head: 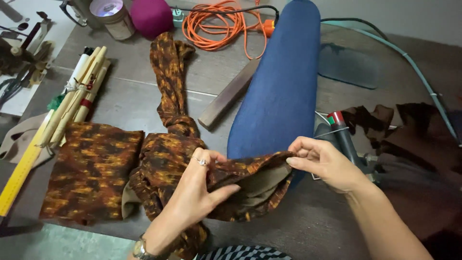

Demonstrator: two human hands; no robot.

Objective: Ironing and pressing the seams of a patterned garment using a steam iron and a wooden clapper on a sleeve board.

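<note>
Brown-and-orange patterned fabric (250,175) occupies the centre and lower centre of the frame, stretched between both hands over the near end of a blue padded sleeve board (284,82). Left hand (195,192): enters from the bottom edge, palm down, thumb extended to the right beneath the cloth edge, fingers (204,161) curled over the top and closed on the fabric; ring on one finger, wristwatch (140,249) at the wrist. Right hand (325,161): enters from the lower right, forearm angled up and to the left, fingertips pinched together on the right-hand edge of the same fabric where a beige lining shows.

The cloth runs upward in a knotted twist toward the upper centre. A separate folded piece of the same print (89,171) lies flat at lower left on the grey desk (130,96). Left of it: a yellow ruler (19,175) and a bundle of pale wooden sticks (79,94). Upper centre: a coiled orange cable (216,24). A dark wooden bar (228,94) lies just beside the board.
</note>
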